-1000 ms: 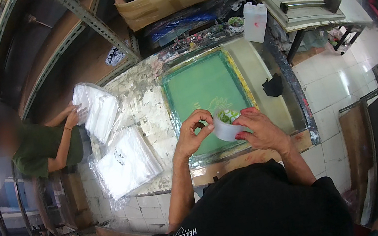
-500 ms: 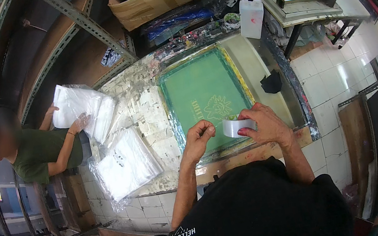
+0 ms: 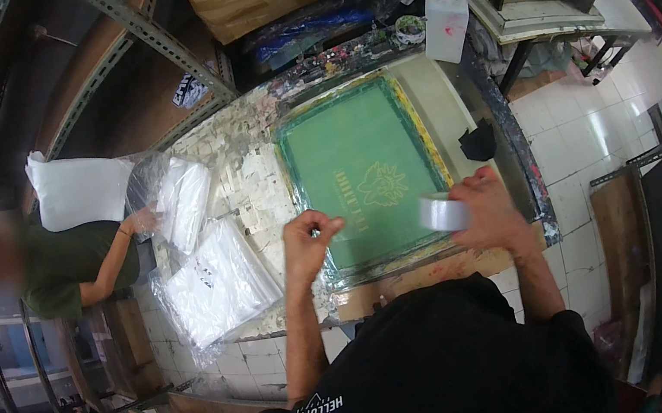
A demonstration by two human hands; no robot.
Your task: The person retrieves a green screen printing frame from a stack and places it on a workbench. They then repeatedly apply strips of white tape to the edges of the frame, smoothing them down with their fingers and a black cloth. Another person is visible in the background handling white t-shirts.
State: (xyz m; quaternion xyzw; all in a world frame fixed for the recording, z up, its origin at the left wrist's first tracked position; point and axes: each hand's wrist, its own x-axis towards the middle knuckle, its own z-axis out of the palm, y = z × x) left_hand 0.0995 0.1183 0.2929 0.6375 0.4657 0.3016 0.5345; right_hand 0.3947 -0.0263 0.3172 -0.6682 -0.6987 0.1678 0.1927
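Observation:
In my right hand is a roll of clear tape, gripped at its side over the lower right of a screen-printing frame. The frame lies flat, with a green mesh, a pale emblem and tape-lined yellow and green edges. My left hand is closed in a pinch above the frame's lower left edge. What its fingertips hold is too small to make out, and no strip shows plainly between the hands.
At the left a co-worker handles white sheets in clear plastic. Another wrapped white stack lies on the paint-marked table. Right of the frame are a crumpled black cloth and a white jug. Metal shelving rises beyond.
My hands have moved apart, the left one leftward and the right one rightward with the tape roll. The co-worker's white sheets have shifted left, away from the plastic-wrapped stack.

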